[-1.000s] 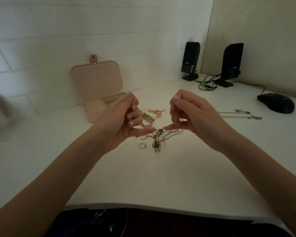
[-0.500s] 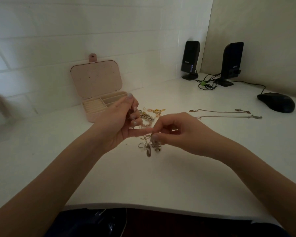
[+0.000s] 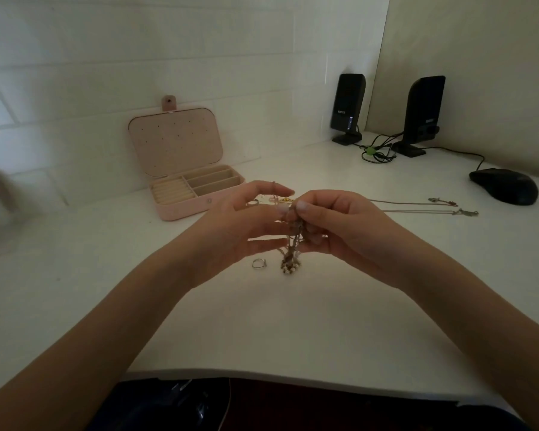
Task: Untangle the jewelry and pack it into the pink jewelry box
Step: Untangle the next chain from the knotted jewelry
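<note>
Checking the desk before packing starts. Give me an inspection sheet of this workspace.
Surface: white desk, bare at the front.
Job's things: pink jewelry box open by the wall, its compartments look empty; tangle of chains held up between both hands; silver ring lying on the desk below; two necklaces laid out straight to the right; small gold pieces behind the hands.
Clutter: computer mouse; two black speakers.
Grippers: left hand and right hand both pinch the tangle.
Cables: speaker wires bundled between the speakers; mouse cord along the wall.
Surroundings: white tiled wall; blurred object at far left.
</note>
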